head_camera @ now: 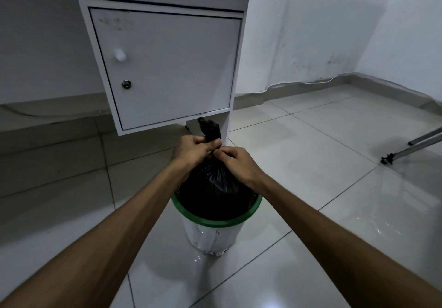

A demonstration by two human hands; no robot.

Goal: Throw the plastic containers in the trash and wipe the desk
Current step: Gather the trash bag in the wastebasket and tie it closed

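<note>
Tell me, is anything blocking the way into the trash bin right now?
Yes. The black bag lining the bin is gathered shut at its neck, pinched by the left hand and right hand, so the opening is closed. No plastic containers are visible.

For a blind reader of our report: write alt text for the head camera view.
Both hands, left hand and right hand, pinch the gathered neck of a black trash bag that sits in a white bin with a green rim on a tiled floor. Just behind stands a white desk cabinet with a knob and a lock on its door.
</note>
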